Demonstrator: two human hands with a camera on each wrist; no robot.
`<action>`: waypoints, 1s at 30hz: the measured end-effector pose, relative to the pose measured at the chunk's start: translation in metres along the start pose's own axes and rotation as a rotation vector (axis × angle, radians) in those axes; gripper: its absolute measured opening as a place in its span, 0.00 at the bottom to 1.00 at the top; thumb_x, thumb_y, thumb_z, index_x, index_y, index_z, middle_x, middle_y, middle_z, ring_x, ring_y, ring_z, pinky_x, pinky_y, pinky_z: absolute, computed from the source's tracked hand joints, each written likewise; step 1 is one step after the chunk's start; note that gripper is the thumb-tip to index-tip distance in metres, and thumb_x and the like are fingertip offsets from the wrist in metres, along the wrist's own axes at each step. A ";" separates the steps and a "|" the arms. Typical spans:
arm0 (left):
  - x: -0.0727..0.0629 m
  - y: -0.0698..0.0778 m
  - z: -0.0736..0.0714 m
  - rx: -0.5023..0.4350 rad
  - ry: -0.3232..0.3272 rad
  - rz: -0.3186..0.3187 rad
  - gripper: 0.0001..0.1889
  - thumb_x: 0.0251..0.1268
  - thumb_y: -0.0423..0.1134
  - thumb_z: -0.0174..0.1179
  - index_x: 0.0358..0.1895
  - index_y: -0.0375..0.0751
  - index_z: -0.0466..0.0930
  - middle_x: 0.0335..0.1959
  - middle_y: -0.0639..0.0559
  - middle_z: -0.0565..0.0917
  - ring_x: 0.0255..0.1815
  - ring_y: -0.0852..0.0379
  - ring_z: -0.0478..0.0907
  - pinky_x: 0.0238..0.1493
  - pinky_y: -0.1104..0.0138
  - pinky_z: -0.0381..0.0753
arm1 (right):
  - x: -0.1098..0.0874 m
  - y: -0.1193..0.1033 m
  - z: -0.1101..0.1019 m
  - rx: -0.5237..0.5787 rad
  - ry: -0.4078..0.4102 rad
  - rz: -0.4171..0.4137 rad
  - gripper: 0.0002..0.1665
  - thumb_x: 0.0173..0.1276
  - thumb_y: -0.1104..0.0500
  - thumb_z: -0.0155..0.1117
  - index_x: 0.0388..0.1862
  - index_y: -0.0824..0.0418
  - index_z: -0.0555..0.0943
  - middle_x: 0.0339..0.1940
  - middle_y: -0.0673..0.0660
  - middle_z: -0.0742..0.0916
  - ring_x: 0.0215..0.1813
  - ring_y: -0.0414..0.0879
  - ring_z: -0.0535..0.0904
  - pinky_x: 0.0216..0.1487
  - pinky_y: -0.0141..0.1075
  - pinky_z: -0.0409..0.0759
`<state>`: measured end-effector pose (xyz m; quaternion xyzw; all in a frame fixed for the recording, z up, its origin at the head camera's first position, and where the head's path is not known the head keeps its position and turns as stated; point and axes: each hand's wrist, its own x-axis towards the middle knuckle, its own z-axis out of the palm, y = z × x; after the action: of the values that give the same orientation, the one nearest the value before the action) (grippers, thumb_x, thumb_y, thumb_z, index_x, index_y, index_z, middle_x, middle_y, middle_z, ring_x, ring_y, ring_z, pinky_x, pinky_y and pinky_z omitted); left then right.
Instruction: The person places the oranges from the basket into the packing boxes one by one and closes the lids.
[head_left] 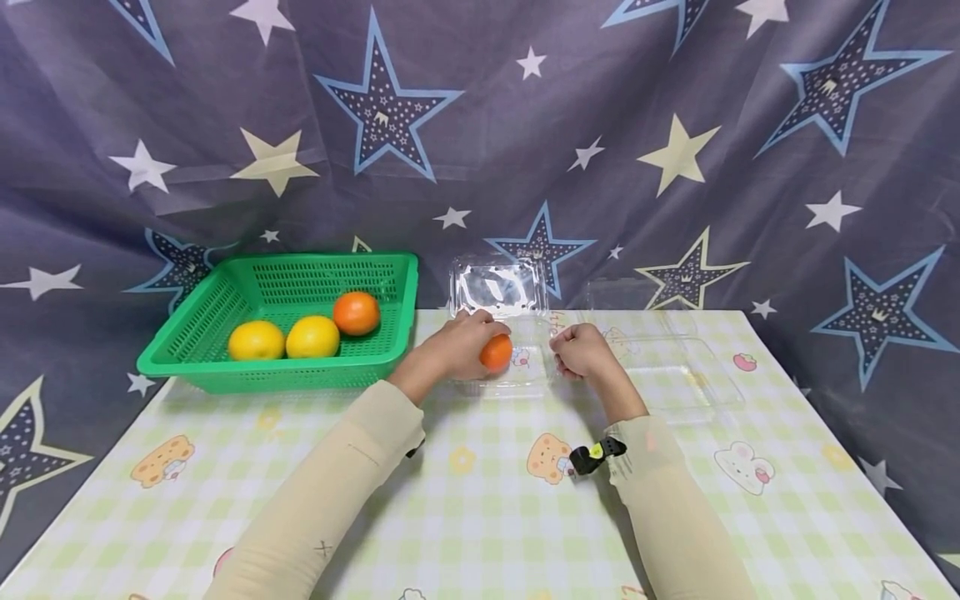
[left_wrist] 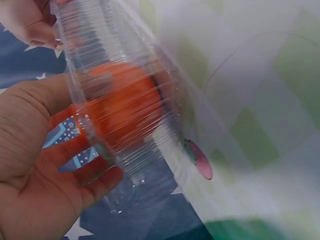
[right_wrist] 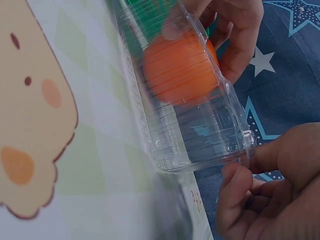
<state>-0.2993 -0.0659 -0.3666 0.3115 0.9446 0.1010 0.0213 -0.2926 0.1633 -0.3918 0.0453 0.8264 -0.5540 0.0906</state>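
Observation:
An orange (head_left: 496,353) sits low inside a clear plastic clamshell box (head_left: 525,385), seen through its ribbed wall in both wrist views. My left hand (head_left: 467,343) holds the orange, its thumb reaching over the rim onto the fruit (left_wrist: 125,107). At the box's right side, my right hand (head_left: 583,350) pinches the rim between thumb and fingers, clearest in the right wrist view (right_wrist: 265,185). The box's lid (head_left: 498,287) stands raised at the back.
On the left a green basket (head_left: 300,377) holds two yellow fruits (head_left: 257,341) and another orange (head_left: 356,313). A second clear box (head_left: 682,383) lies on the checked tablecloth to the right. A starry cloth (head_left: 480,125) hangs behind the table.

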 end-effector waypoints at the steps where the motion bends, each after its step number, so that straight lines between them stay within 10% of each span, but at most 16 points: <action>1: 0.000 0.001 -0.002 0.001 -0.004 -0.001 0.30 0.61 0.44 0.73 0.67 0.47 0.78 0.63 0.43 0.76 0.57 0.42 0.72 0.64 0.48 0.73 | 0.000 0.000 0.000 0.002 0.000 0.001 0.15 0.79 0.64 0.52 0.53 0.77 0.76 0.23 0.58 0.80 0.18 0.40 0.73 0.20 0.30 0.73; 16: -0.021 -0.003 -0.043 0.130 0.053 0.002 0.29 0.66 0.43 0.68 0.70 0.47 0.75 0.68 0.43 0.73 0.63 0.41 0.70 0.65 0.46 0.73 | 0.002 0.002 0.000 -0.001 -0.007 -0.003 0.15 0.79 0.63 0.52 0.52 0.77 0.76 0.21 0.55 0.78 0.18 0.40 0.72 0.20 0.31 0.70; 23: -0.038 -0.027 -0.064 0.189 0.133 0.004 0.27 0.69 0.43 0.63 0.70 0.43 0.75 0.64 0.41 0.75 0.59 0.40 0.71 0.61 0.47 0.75 | 0.002 0.003 -0.001 0.000 -0.003 -0.003 0.15 0.79 0.63 0.52 0.52 0.77 0.75 0.20 0.55 0.78 0.18 0.40 0.72 0.20 0.31 0.69; 30: -0.049 -0.071 -0.085 0.154 0.119 -0.164 0.29 0.72 0.43 0.60 0.73 0.39 0.70 0.70 0.35 0.70 0.67 0.33 0.67 0.66 0.40 0.70 | 0.002 0.002 -0.001 0.002 -0.008 -0.007 0.15 0.79 0.64 0.53 0.52 0.77 0.76 0.22 0.57 0.79 0.18 0.41 0.72 0.19 0.30 0.69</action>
<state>-0.3097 -0.1661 -0.2995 0.2274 0.9715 0.0443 -0.0508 -0.2939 0.1649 -0.3936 0.0403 0.8255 -0.5553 0.0920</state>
